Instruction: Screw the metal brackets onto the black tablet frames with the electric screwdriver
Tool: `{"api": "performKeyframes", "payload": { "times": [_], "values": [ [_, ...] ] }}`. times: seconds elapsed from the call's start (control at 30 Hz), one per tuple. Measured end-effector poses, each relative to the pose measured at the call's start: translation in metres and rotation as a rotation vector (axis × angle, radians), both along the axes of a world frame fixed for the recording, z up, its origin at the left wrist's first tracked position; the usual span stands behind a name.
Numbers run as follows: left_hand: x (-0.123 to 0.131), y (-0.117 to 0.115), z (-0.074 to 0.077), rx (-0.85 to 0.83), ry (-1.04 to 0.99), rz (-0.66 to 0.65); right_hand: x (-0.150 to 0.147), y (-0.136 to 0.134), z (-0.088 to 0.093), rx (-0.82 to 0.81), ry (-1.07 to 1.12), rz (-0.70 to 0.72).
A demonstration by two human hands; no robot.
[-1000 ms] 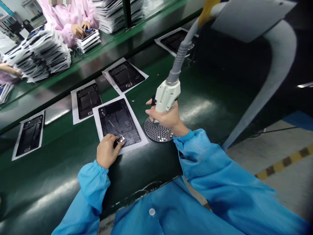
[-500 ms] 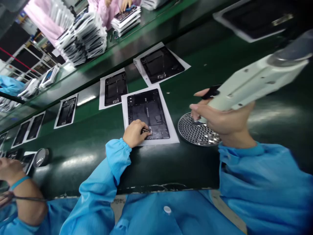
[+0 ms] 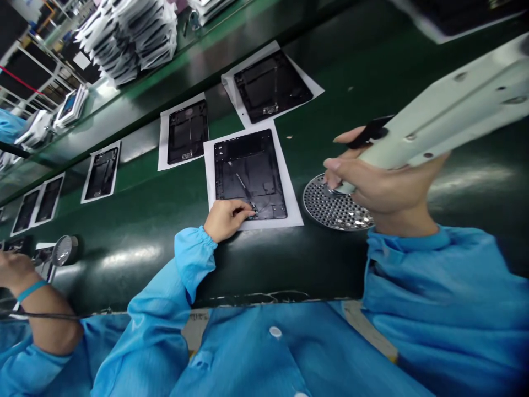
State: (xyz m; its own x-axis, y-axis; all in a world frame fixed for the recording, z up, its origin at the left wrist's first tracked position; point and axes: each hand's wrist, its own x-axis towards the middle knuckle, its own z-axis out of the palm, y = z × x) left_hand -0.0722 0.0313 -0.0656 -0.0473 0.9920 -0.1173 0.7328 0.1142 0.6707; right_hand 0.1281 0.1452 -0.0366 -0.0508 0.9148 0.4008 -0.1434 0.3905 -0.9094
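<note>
A black tablet back housing (image 3: 264, 171) lies on a white sheet (image 3: 289, 207) in front of me. My left hand (image 3: 227, 218) is closed in a pinch at its near edge, with the fingertips on a small circuit board (image 3: 253, 211) that they partly cover. A thin strip runs up the housing from there. My right hand (image 3: 388, 184) is wrapped round a pale green electric screwdriver (image 3: 446, 113) with a black lever. The screwdriver's lower end is over a round perforated metal screw tray (image 3: 330, 207), to the right of the housing; its tip is hard to make out.
More black housings on white sheets lie behind (image 3: 273, 85) and to the left (image 3: 188, 132) on the green bench (image 3: 144, 237). A co-worker's arm (image 3: 45, 309) is at far left, beside a round tin (image 3: 65, 251). Stacked wrapped panels (image 3: 140, 38) stand at the back.
The view has tipped, so the bench sits higher in the picture. My left fingertips have closed into a tighter pinch at the small circuit board. My right hand stays over the tray with the screwdriver.
</note>
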Motion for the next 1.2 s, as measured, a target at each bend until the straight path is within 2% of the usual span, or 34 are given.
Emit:
{"api": "performKeyframes", "payload": {
  "times": [0.3, 0.4, 0.5, 0.6, 0.83, 1.03, 1.2],
  "values": [
    [-0.01, 0.015, 0.003, 0.013, 0.163, -0.205, -0.001, -0.004, 0.003, -0.003, -0.046, -0.026],
    [-0.011, 0.026, 0.008, -0.05, 0.181, -0.298, -0.008, -0.012, 0.0, 0.001, 0.011, 0.04],
    [-0.009, 0.036, 0.013, -0.131, 0.228, -0.352, -0.022, -0.025, -0.001, -0.062, 0.051, 0.144],
    [-0.009, 0.039, 0.015, -0.16, 0.258, -0.327, -0.041, -0.039, -0.002, -0.091, 0.014, 0.239],
    [-0.013, 0.029, 0.006, -0.107, 0.161, -0.102, -0.07, -0.053, -0.018, -0.135, -0.1, 0.377],
    [-0.014, 0.029, 0.0, -0.072, 0.118, -0.111, -0.07, -0.056, -0.024, -0.133, -0.132, 0.415],
    [-0.015, 0.031, -0.007, -0.048, 0.188, -0.122, -0.071, -0.058, -0.025, -0.112, -0.194, 0.444]
  ]
}}
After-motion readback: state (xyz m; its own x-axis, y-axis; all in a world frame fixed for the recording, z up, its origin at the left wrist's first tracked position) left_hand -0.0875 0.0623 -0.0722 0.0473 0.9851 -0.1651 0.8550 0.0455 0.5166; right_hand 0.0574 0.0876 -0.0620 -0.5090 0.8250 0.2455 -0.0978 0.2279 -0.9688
